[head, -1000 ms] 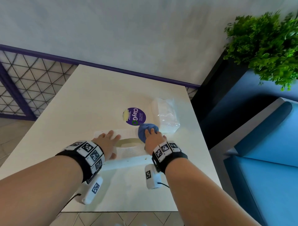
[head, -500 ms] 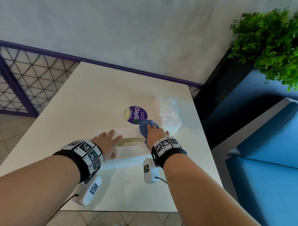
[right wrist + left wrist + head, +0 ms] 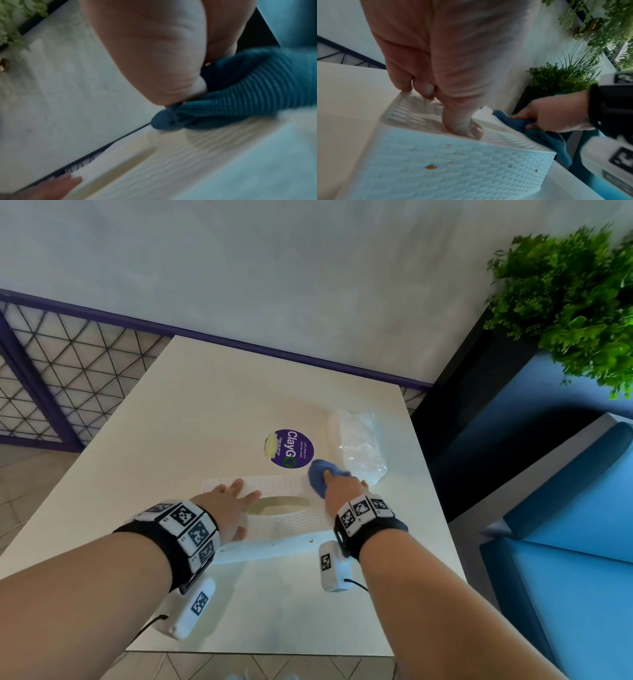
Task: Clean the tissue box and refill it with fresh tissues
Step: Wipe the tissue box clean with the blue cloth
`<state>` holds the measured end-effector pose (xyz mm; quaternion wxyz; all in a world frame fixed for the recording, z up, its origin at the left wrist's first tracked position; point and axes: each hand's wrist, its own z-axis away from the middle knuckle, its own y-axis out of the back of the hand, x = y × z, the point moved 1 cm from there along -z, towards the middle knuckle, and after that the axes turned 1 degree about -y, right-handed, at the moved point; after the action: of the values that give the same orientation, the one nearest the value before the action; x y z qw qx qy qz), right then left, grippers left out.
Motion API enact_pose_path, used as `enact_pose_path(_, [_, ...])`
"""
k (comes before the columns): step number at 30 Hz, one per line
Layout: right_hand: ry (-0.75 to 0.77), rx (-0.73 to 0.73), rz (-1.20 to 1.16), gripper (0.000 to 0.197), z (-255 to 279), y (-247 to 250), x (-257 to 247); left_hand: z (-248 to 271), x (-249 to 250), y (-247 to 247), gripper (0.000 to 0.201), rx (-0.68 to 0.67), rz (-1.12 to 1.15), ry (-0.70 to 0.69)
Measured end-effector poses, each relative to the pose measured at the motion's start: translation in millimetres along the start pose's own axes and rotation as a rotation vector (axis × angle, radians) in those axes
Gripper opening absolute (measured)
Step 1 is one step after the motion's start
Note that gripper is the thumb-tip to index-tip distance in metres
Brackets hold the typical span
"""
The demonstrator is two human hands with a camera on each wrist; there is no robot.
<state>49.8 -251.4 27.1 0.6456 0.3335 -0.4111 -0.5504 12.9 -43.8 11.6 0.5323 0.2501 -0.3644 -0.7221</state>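
Nearest the viewer, low in the head view, the white woven-texture plastic tissue box (image 3: 284,522) lies on the white square table (image 3: 191,419), its oval slot facing up and empty of tissue. A few brown specks mark its near side wall in the left wrist view, so the cleaning looks unfinished. The left hand (image 3: 227,503) lies flat on the box's left end, fingers straight and gripping nothing, thumb pressed at the near edge; this looks like bracing so the light box cannot slide. At centre right, the right hand (image 3: 342,491) has its fingers curled round a bunched blue ribbed cloth (image 3: 322,474) and presses it on the box's far right corner. Beyond, towards mid-frame, sits a round purple sticker (image 3: 291,448), and just right of it a clear plastic pack of white tissues (image 3: 359,443), sealed as far as I can tell, seemingly waiting for the refill.
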Motion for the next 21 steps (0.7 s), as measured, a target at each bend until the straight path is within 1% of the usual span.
enact_pose_path(2, [0.009,0.012,0.048,0.050,6,-6,8,0,1,1,0.075,-0.013,-0.004,0.007])
enact_pose_path(4, [0.011,-0.030,0.040,0.043,16,-12,10,0,2,1,0.075,-0.012,-0.006,0.011])
enact_pose_path(6, [0.049,-0.038,0.045,0.037,27,-19,13,1,3,1,0.075,-0.004,-0.008,0.011])
enact_pose_path(7, [0.073,-0.039,0.050,0.035,36,-21,13,2,3,1,0.075,-0.001,-0.009,0.010])
enact_pose_path(9, [0.074,-0.036,0.050,0.034,44,-21,12,2,4,0,0.076,0.004,-0.014,0.005])
enact_pose_path(11, [0.069,-0.031,0.106,0.041,39,-15,7,1,3,-1,0.076,0.012,-0.029,-0.004])
enact_pose_path(13, [0.078,-0.028,0.155,0.057,21,-10,0,1,3,0,0.076,0.015,-0.047,-0.010])
enact_pose_path(14, [0.084,-0.018,0.150,0.064,12,-8,-5,1,3,0,0.076,0.013,-0.056,-0.010])
enact_pose_path(16, [0.064,-0.018,0.070,0.072,2,-8,-13,2,3,-1,0.076,0.011,-0.061,-0.011])
enact_pose_path(19, [0.084,-0.057,0.085,0.072,-4,-21,-12,1,-1,-6,0.073,0.041,-0.035,-0.009])
enact_pose_path(21, [0.113,-0.075,0.127,0.063,15,-24,-9,1,-3,-9,0.070,0.061,-0.023,-0.009])
